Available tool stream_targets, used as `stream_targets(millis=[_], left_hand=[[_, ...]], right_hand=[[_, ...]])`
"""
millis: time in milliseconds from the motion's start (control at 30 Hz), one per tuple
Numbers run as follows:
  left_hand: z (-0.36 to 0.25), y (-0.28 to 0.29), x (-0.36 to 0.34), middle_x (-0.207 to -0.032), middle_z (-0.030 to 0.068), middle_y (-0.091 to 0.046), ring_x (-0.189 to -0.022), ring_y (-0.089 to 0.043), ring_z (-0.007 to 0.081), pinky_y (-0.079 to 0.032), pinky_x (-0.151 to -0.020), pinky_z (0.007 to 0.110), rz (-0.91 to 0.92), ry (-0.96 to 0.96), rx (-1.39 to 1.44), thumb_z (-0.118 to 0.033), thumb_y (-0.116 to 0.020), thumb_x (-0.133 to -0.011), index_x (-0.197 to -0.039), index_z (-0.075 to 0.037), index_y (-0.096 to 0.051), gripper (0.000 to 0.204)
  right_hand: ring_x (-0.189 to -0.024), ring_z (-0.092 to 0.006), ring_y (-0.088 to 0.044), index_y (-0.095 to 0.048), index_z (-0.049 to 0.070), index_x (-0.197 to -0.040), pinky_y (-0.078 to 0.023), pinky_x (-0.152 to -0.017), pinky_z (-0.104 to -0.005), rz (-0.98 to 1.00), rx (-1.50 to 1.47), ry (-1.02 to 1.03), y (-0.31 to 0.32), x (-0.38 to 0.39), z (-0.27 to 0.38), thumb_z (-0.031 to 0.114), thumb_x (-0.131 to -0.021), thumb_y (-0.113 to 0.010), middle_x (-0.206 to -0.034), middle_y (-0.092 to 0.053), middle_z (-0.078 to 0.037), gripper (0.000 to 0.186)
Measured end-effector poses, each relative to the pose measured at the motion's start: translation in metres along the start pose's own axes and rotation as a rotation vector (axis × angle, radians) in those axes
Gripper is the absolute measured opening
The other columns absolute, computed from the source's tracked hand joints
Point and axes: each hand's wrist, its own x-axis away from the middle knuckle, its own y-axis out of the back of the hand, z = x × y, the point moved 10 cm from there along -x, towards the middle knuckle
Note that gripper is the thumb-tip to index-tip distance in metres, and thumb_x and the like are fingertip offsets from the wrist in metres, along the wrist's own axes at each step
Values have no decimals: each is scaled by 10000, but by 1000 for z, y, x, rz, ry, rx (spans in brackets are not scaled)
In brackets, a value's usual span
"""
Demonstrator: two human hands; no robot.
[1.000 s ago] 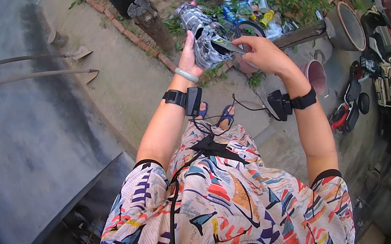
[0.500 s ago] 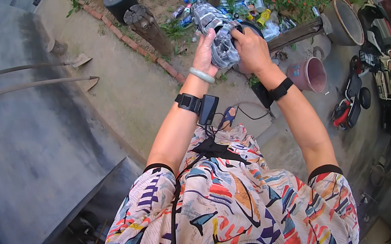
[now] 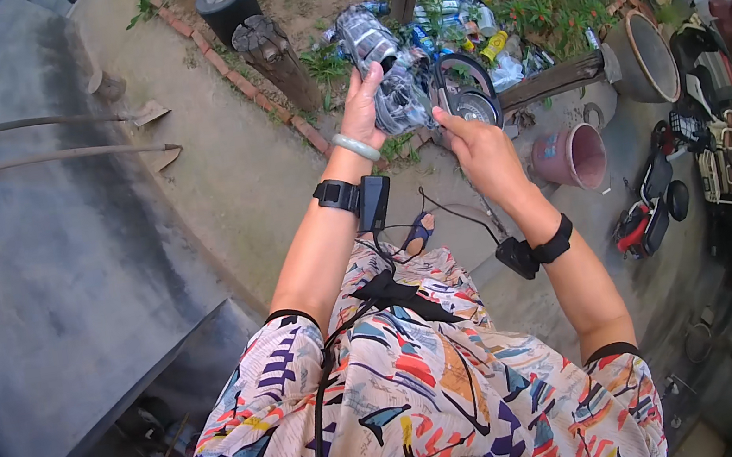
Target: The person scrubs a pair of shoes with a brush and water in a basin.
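Observation:
My left hand (image 3: 359, 115) holds a soft-looking grey, black and white patterned thing (image 3: 365, 37), shaped somewhat like a shoe. The thumb lies along its near side, and the fingers are hidden beneath. My right hand (image 3: 483, 151) is beside its lower right end, with fingers curled and the index finger and thumb close together. Whatever may be between those fingertips is too small to make out. Just beyond the right hand is a black-rimmed round thing (image 3: 468, 72) with a silvery disc (image 3: 474, 108) at its lower part.
Plastic bottles and cans (image 3: 495, 45) lie piled behind wooden posts (image 3: 272, 59). A pink bucket (image 3: 569, 155), a large pot (image 3: 646, 58) and a red-and-black scooter (image 3: 644, 208) are to the right. Two long-handled tools (image 3: 57, 162) lie at left, near a brick edging (image 3: 210, 52).
My right hand has come off the patterned thing and moved down and right. My left hand has shifted slightly left with it. The black-rimmed round thing now shows more fully.

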Motion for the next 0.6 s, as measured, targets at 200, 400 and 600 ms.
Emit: stream_targets(millis=[200,400,600], left_hand=[[37,-7,0,-1304,37,-586,-1143,-604,180,-517,-966,386,19,84,-55,-409,-620,-981,-1436,-139,-413,569],[66,-13,1,-1304,56,-597,-1150,-612,179,-529,-965,377,-1,197,-61,-545,-530,-984,-1389,-116,-471,593],[29,13,-2,-1182,97,-665,-1030,-682,202,-581,-888,384,-4,172,-9,-547,-491,-996,-1354,-92,-499,579]], right_hand=[[-996,-373,-672,-668,48,-1209,-518,-877,-436,168,11,-355,-22,-32,-44,127,-910,-535,-1092,-700,-210,336],[-738,-144,-584,-694,49,-1193,-493,-719,-303,60,-112,-398,-31,-43,-89,110,-959,-585,-945,-730,-71,265],[-816,-383,-677,-690,50,-1044,-520,-716,-412,76,-432,-228,-21,-13,-34,187,-924,-547,-892,-681,-240,232]])
